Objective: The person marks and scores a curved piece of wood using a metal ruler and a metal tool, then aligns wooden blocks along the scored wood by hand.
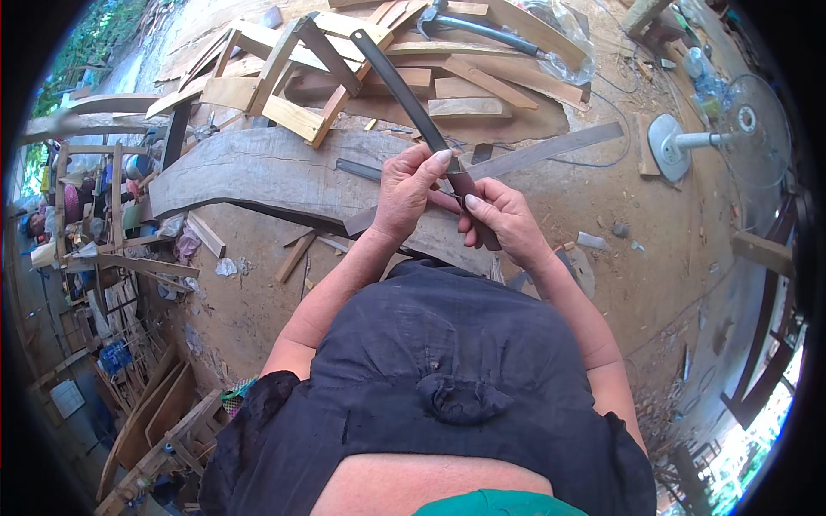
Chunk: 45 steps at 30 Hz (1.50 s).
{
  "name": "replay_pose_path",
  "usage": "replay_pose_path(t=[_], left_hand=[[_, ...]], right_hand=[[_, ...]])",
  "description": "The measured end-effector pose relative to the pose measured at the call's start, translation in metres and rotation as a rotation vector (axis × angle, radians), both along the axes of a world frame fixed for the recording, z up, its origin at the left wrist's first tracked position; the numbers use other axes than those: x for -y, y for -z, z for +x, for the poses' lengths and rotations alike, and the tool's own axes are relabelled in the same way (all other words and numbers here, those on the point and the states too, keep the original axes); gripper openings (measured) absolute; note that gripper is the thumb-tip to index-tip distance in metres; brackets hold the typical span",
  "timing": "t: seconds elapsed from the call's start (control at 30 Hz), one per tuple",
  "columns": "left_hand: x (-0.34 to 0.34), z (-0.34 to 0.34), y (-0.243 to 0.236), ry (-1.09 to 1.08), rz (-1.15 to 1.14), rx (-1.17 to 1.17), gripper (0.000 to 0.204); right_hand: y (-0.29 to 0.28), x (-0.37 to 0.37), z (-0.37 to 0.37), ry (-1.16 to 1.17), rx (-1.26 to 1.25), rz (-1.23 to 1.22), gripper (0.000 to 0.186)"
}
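In front of my body I hold a long, dark flat bar (400, 86) slanting up and away to the left. Its far end is rounded, with a small hole. Around its near part is a reddish-brown strip (461, 183) that looks like sandpaper. My left hand (404, 189) pinches the bar where the brown strip begins, thumb on top. Lower down, my right hand (509, 219) is closed on the brown strip, its thumb pressed on it. Below both hands lies a wide, weathered wooden plank (275, 168), with a short metal strip (357, 168) on it.
Wooden frames (284, 69) and loose boards (469, 107) are piled beyond the plank, with a claw hammer (482, 31) on them. A long grey straight strip (559, 155) slants to the right. A standing fan (675, 144) is at the right. Cluttered wooden racks (118, 198) stand left.
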State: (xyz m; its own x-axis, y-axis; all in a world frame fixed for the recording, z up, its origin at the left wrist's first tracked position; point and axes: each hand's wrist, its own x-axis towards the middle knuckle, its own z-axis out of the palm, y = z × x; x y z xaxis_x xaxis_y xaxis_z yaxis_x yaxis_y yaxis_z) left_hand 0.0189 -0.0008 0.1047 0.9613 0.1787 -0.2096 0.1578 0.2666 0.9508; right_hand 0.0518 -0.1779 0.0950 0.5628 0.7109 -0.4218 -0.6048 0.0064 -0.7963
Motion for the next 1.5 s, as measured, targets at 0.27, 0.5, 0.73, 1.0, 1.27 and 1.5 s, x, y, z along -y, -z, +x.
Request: replay_pose_path(t=[0.27,0.5,0.73,1.0,1.27,1.5], left_hand=[[-0.009,-0.004,0.002,0.014,-0.060,-0.052,0.029],[-0.005,-0.011,-0.011,0.054,-0.104,-0.005,0.022],[-0.020,-0.012,-0.018,-0.076,0.143,0.079,0.012],[-0.082,-0.037,-0.066,-0.546,0.190,0.356,0.009],[-0.190,-0.078,-0.054,-1.087,0.102,0.317,0.014],[-0.232,-0.115,-0.022,-1.285,-0.128,0.151,0.014]], right_hand=[[-0.005,-0.014,-0.002,0.075,-0.002,-0.027,0.017],[-0.019,-0.031,-0.002,0.145,0.091,0.046,0.018],[-0.018,-0.043,-0.001,0.063,0.091,0.014,0.021],[0.008,-0.030,-0.011,-0.062,0.070,0.011,0.024],[0.017,-0.025,-0.030,-0.077,-0.015,-0.007,0.017],[0.029,-0.015,-0.039,-0.011,0.102,-0.027,0.014]])
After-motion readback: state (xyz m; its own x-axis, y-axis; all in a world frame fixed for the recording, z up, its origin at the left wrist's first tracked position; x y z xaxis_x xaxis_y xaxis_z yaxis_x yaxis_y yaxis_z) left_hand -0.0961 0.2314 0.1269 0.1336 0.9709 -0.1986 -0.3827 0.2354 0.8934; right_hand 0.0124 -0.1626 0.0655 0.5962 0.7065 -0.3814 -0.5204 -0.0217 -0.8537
